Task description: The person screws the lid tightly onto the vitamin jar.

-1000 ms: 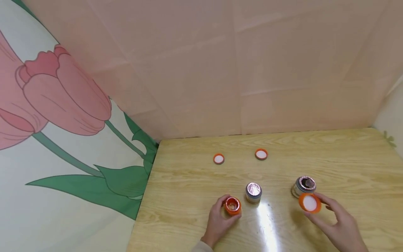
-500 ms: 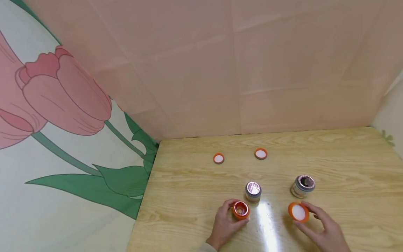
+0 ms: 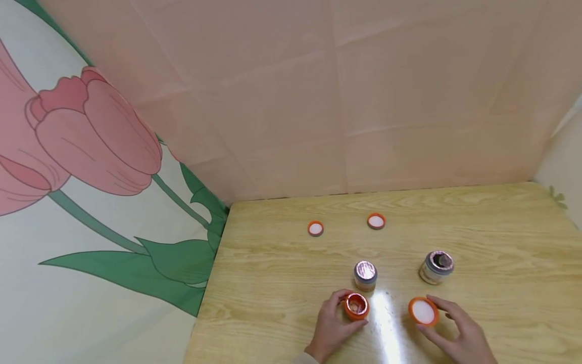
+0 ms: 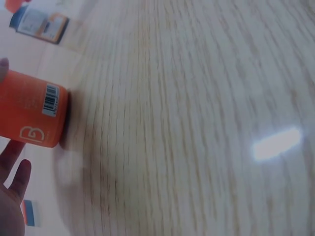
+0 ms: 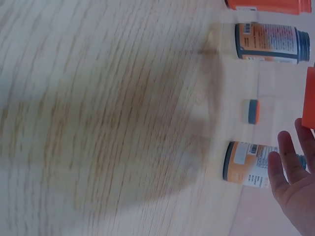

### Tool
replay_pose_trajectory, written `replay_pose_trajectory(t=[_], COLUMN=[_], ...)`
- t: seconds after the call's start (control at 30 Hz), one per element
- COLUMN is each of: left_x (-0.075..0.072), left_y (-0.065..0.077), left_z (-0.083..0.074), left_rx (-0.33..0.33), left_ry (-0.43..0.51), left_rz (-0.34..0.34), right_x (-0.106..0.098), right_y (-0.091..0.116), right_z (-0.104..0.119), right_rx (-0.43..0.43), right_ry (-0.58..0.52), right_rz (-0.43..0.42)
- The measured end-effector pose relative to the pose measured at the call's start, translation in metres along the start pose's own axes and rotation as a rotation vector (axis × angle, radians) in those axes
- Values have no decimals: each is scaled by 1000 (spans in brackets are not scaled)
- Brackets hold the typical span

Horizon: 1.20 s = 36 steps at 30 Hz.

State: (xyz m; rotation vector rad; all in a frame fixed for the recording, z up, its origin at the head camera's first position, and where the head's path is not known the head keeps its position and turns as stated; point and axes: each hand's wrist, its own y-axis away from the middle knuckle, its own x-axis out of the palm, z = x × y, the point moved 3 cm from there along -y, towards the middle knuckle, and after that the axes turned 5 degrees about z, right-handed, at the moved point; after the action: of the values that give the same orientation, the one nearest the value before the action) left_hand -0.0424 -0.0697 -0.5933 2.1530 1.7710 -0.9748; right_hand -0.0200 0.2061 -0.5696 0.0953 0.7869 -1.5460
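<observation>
My left hand [image 3: 334, 323] grips an orange jar [image 3: 356, 315] between thumb and fingers. Its mouth faces up, with foil around the rim and something pale inside. A barcode and a white logo show on its side in the left wrist view. My right hand [image 3: 459, 333] pinches an orange lid [image 3: 424, 311] by its edge, above the table, its white inner face toward the head camera. In the right wrist view the lid [image 5: 309, 101] is cut off by the frame's edge, with my fingers [image 5: 290, 157] below it.
A foil-topped jar [image 3: 366, 275] stands just behind the orange jar. Further right, another jar [image 3: 435, 268] has its foil torn open, dark inside. Two lids, one on the left [image 3: 316, 228] and one on the right [image 3: 376, 221], lie inner side up toward the wooden table's [image 3: 268, 263] back.
My left hand has shifted right with the orange jar. My right hand has carried the orange lid left and toward me, away from the torn-foil jar, narrowing the distance between the hands.
</observation>
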Motion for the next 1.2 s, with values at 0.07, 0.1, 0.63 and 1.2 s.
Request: replay_pose_trajectory(t=[0.07, 0.1, 0.63, 1.2], left_x=[1, 2, 10, 19], left_y=[1, 1, -2, -1], left_z=[0, -1, -10, -9], left_rx=[16, 29, 128, 157], left_ry=[-19, -30, -24, -18], left_rz=[-4, -8, 12, 26], right_x=[1, 1, 3, 3], right_y=[0, -1, 1, -4], right_z=[0, 1, 4, 16], right_rx=[-32, -45, 1, 48], right_ry=[-8, -5, 10, -10], right_rz=[-4, -5, 20, 35])
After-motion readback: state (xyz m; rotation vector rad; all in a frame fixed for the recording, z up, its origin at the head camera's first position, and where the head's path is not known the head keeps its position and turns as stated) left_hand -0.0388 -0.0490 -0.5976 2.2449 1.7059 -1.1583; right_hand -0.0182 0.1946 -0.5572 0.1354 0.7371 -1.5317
